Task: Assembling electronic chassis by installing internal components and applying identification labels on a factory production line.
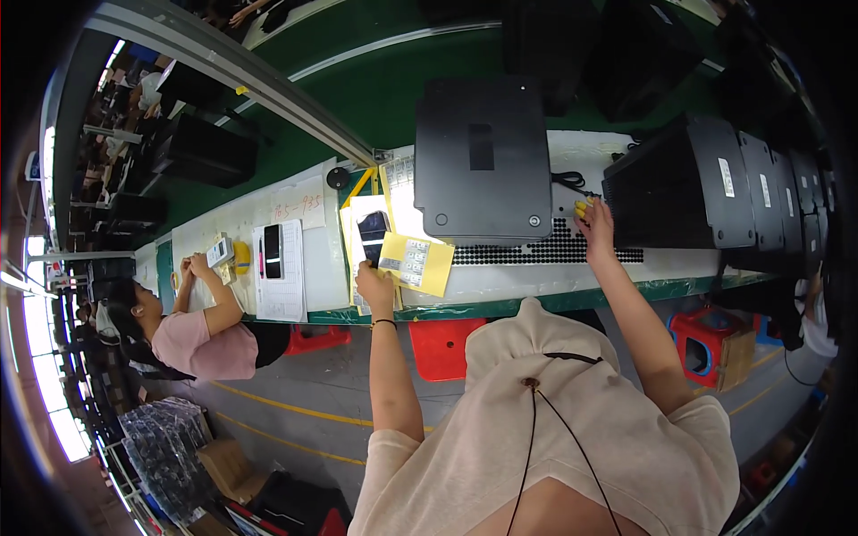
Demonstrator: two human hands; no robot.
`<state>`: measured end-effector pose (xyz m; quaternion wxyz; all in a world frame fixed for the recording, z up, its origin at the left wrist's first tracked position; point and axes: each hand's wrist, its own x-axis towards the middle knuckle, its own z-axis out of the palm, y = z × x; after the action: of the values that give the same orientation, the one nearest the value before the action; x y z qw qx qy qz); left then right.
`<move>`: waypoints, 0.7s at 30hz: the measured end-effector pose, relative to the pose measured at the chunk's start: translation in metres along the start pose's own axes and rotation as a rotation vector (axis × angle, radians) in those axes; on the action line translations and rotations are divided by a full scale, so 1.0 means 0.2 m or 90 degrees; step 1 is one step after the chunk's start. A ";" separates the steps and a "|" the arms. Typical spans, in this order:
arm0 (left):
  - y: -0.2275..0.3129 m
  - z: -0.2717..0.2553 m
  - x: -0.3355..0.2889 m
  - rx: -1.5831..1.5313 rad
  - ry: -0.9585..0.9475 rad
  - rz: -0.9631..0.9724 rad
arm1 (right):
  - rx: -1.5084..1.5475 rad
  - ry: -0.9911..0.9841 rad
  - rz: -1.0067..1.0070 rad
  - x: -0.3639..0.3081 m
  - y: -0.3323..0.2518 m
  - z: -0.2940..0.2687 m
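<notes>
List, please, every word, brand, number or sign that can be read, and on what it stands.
Pale sheet: red handwriting, not copied here.
Yellow sheet: labels too small to read.
White label on black case: too small to read.
White papers: print too blurred.

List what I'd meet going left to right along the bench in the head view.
Co-worker's hands → white device → phone on papers → wearer's left hand → yellow sheet → big black box → wearer's right hand → row of black boxes.
</notes>
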<state>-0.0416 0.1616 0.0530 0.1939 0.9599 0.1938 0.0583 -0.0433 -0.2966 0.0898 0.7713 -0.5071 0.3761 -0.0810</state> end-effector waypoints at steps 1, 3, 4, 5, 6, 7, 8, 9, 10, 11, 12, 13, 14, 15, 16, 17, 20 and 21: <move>-0.03 0.00 0.00 -0.049 -0.027 -0.011 | 0.018 -0.009 -0.077 -0.05 -0.04 0.04; -0.03 -0.04 -0.01 -0.098 -0.055 -0.023 | 0.018 -0.049 -0.174 -0.21 -0.16 0.16; 0.06 -0.10 -0.03 -0.265 -0.068 -0.029 | 0.016 -0.077 -0.273 -0.30 -0.24 0.20; 0.16 -0.20 -0.05 -0.429 -0.082 -0.037 | -0.039 -0.117 -0.326 -0.40 -0.33 0.23; 0.30 -0.33 -0.11 -0.452 -0.070 0.030 | -0.039 -0.106 -0.326 -0.50 -0.40 0.26; 0.46 -0.51 -0.17 -0.474 -0.058 0.098 | -0.129 -0.174 -0.434 -0.60 -0.47 0.27; 0.58 -0.71 -0.23 -0.408 -0.046 0.202 | -0.219 -0.252 -0.537 -0.69 -0.53 0.31; 0.71 -0.91 -0.31 -0.401 -0.051 0.235 | -0.271 -0.327 -0.683 -0.77 -0.61 0.35; 0.81 -1.08 -0.38 -0.419 -0.059 0.257 | -0.323 -0.405 -0.829 -0.86 -0.68 0.40; 0.86 -1.20 -0.43 -0.349 -0.012 0.327 | -0.336 -0.448 -0.877 -0.95 -0.72 0.45; 0.91 -1.29 -0.47 -0.348 -0.012 0.324 | -0.350 -0.490 -0.924 -1.04 -0.75 0.50; 0.96 -1.37 -0.51 -0.335 -0.009 0.354 | -0.360 -0.507 -0.927 -1.10 -0.76 0.55; 1.01 -1.40 -0.53 -0.324 -0.009 0.388 | -0.374 -0.518 -0.930 -1.13 -0.76 0.58; 1.04 -1.39 -0.55 -0.326 -0.014 0.391 | -0.379 -0.514 -0.928 -1.13 -0.74 0.60; 1.07 -1.40 -0.57 -0.370 -0.045 0.400 | -0.350 -0.555 -0.918 -1.14 -0.74 0.63; 1.09 -1.40 -0.59 -0.415 -0.078 0.411 | -0.323 -0.595 -0.908 -1.13 -0.73 0.64; 1.14 -1.33 -0.63 -0.460 -0.030 0.341 | -0.330 -0.551 -0.974 -1.11 -0.70 0.63; 1.15 -1.30 -0.64 -0.504 -0.029 0.312 | -0.330 -0.549 -0.975 -1.10 -0.70 0.63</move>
<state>-0.1283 0.0071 0.3780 0.5301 0.8306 -0.0802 0.1507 -0.0796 -0.1605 0.3431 0.4425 -0.7613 -0.3771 -0.2871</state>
